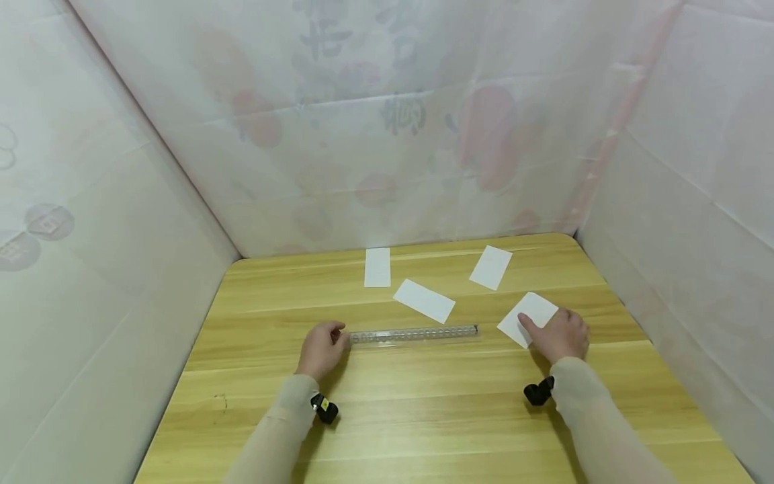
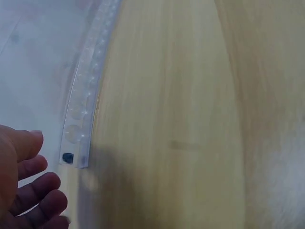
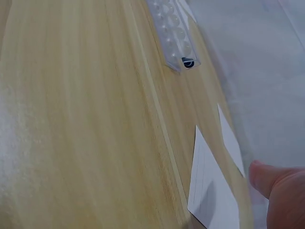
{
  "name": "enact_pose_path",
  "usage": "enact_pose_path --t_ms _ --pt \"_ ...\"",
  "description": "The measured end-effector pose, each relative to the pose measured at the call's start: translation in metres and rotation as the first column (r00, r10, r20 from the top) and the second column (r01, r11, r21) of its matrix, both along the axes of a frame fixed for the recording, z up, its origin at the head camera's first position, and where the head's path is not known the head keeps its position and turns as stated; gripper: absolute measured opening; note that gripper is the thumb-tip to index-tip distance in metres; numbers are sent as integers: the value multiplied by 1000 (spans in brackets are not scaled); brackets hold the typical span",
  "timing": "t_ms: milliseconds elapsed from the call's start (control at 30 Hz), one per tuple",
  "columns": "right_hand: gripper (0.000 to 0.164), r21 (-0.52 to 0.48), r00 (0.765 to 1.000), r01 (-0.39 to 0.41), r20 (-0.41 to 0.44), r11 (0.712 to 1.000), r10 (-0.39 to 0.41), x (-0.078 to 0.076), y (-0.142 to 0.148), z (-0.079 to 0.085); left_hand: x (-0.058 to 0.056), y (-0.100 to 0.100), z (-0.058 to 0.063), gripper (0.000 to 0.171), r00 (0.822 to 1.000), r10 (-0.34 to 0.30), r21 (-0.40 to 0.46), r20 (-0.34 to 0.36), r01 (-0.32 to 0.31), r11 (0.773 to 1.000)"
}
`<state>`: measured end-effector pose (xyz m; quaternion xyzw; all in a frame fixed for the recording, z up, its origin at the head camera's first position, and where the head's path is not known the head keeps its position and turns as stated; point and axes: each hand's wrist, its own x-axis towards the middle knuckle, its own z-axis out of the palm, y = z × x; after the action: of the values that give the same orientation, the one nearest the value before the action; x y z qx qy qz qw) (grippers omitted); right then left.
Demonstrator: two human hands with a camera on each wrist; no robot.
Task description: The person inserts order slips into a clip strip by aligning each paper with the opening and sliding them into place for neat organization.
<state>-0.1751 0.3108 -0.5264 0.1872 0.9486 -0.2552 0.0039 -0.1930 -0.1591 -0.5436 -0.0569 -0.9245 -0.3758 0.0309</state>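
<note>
A long clear plastic tube (image 1: 414, 334) with round clear pieces in a row inside it lies across the table. Dark spots mark its ends, one close to my left hand in the left wrist view. My left hand (image 1: 322, 348) is at the tube's left end, fingers loosely bent and nothing between them; a small gap shows in the left wrist view (image 2: 35, 186). On the right, a white card (image 1: 525, 321) lies on the wood with faint lines on it. My right hand (image 1: 562, 335) is over its right side, thumb extended above the card and the other fingers mostly hidden.
Three more white cards lie beyond the tube: one upright at the back (image 1: 377, 267), one slanted in the middle (image 1: 424, 300) and one at the back right (image 1: 491, 267). Pale printed sheets (image 1: 363, 134) wall the wooden table (image 1: 411, 410) at the back and sides.
</note>
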Motion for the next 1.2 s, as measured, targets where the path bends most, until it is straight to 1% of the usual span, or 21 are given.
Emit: enact_pose_path --t_ms 100,200,333,433,600,733,833,967,1067,1200 --pt "117 6 1000 -15 21 1000 15 -3 1 -1 -3 1 6 30 998 -58 -113 -33 54 992" --pt "119 6 999 -18 44 1000 18 -5 2 -2 -8 1 9 32 989 -142 -196 -50 129 972" --pt "119 14 998 -21 58 1000 20 -6 3 -4 -14 1 10 30 968 -245 -253 -52 224 941" --pt "120 22 998 -30 65 999 29 -6 3 -5 -18 -1 9 27 958 -287 -254 -30 270 929" --pt "120 50 996 -62 74 997 58 -8 2 -11 -22 -3 6 19 953 -301 -232 -9 291 928" --pt "118 57 994 -84 68 995 80 -9 2 -16 -25 -3 3 14 954 -299 -237 -19 287 928" --pt "115 75 993 -106 52 992 103 -9 1 -19 -27 -3 0 13 954 -298 -257 -42 278 926" --pt "113 82 991 -133 39 988 130 -9 2 -23 -28 -2 -1 12 946 -314 -297 -85 277 914" --pt "113 73 990 -139 45 988 136 -10 3 -23 -30 -2 -1 12 935 -338 -326 -106 289 900" --pt "113 79 988 -146 63 986 142 -12 1 -21 -32 -4 0 13 929 -355 -366 -102 297 882"
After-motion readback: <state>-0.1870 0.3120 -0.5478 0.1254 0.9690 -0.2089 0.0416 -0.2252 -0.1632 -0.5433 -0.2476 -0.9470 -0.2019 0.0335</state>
